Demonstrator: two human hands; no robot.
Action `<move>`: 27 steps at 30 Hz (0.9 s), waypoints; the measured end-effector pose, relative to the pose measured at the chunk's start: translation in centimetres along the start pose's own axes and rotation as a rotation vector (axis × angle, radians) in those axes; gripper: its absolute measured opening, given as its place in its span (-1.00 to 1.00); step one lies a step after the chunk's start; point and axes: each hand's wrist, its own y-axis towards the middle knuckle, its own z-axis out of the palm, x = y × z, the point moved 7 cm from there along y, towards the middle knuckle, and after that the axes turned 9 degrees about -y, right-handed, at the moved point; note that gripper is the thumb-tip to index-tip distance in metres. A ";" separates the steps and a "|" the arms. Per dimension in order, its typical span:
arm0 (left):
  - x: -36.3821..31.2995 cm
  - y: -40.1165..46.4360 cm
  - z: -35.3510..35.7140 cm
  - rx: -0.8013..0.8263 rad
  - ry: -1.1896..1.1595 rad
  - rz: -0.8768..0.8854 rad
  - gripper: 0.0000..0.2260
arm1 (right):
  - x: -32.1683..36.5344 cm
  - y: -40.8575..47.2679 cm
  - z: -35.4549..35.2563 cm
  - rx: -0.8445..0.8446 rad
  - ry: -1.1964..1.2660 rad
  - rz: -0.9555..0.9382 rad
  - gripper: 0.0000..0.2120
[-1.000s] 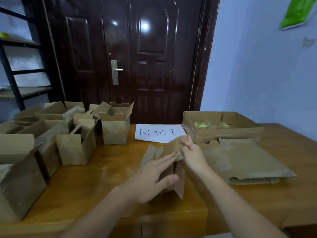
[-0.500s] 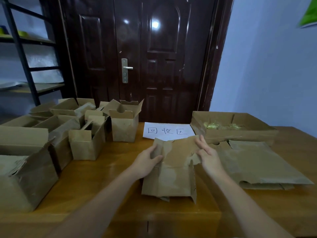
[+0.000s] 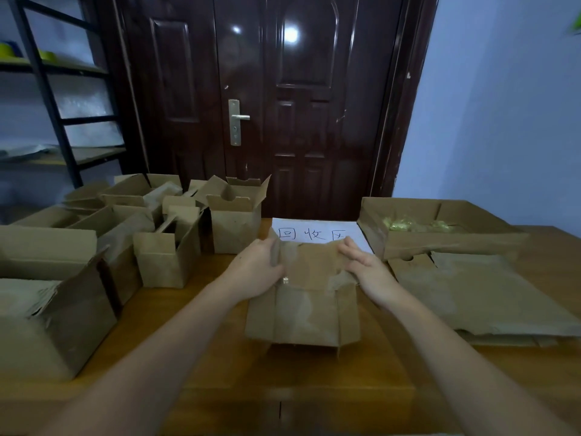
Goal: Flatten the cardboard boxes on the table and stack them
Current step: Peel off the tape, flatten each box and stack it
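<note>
A small flattened cardboard box [image 3: 306,313] lies on the wooden table [image 3: 195,335] in front of me, its flaps spread. My left hand [image 3: 257,272] grips its upper left edge. My right hand [image 3: 366,272] holds its upper right flap. To the right lies a stack of flattened cardboard [image 3: 478,297]. On the left stand several upright open boxes: a large one [image 3: 53,309] nearest me, a small one [image 3: 166,253], and another [image 3: 235,221] near the door.
A white paper sign [image 3: 317,232] with handwritten characters lies behind the held box. An open shallow box [image 3: 440,228] with yellow-green contents sits at the back right. A dark door [image 3: 270,105] and a black shelf rack [image 3: 56,121] stand beyond the table.
The box went from half-collapsed and standing to lying flat on the table. Both hands shifted to its upper corners, the left hand moving from its side to the top left edge.
</note>
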 end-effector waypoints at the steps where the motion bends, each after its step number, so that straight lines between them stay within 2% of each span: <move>1: 0.6 -0.3 0.6 0.024 -0.003 -0.014 -0.38 | -0.4 -0.1 0.6 0.018 0.008 0.006 -0.51; 4: 2.4 -0.9 1.7 0.037 -0.028 -0.062 -0.31 | -1.5 -0.3 1.6 0.046 0.035 0.025 -0.55; 5: 3.0 -1.0 2.0 0.034 -0.041 -0.084 -0.29 | -1.8 -0.3 1.6 0.060 0.020 0.033 -0.50; 11: 4.9 -2.0 4.4 0.139 0.008 -0.173 -0.14 | -3.2 -0.4 2.0 0.287 -0.160 0.042 0.13; 14: 5.5 -2.2 5.2 0.171 0.093 -0.183 0.01 | -4.5 -0.4 2.2 0.386 -0.290 0.078 0.26; 19: 6.4 -2.3 5.8 0.213 0.252 -0.156 0.13 | -5.3 -0.5 2.1 0.493 -0.443 0.093 0.28; 24: 7.7 -2.8 6.7 0.253 0.360 -0.150 0.21 | -5.4 -0.9 3.6 0.564 -0.673 0.076 -0.10; 27: 7.5 -2.7 6.9 0.244 0.456 -0.099 0.13 | -5.6 -1.1 4.3 0.594 -0.798 0.063 -0.18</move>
